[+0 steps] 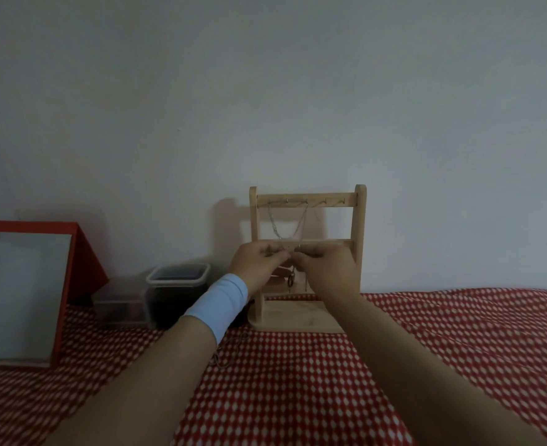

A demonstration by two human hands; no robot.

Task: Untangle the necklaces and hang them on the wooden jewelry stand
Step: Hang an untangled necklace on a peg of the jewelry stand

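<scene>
A wooden jewelry stand (360,220) stands on the red checked cloth against the wall. A silver chain necklace (274,224) hangs in a loop from hooks on its top bar. My left hand (258,259) and my right hand (326,268) meet in front of the stand's middle bar, and both pinch a thin necklace chain (290,251) between their fingertips. A small dark pendant (292,279) dangles below my hands. Another chain (225,355) lies on the cloth beside my left forearm, partly hidden by it.
A red-framed mirror (24,294) leans at the far left. Two plastic containers (177,284) sit between the mirror and the stand. The bed's checked cloth (458,349) spreads to the right and front. A light blue wristband (220,304) wraps my left wrist.
</scene>
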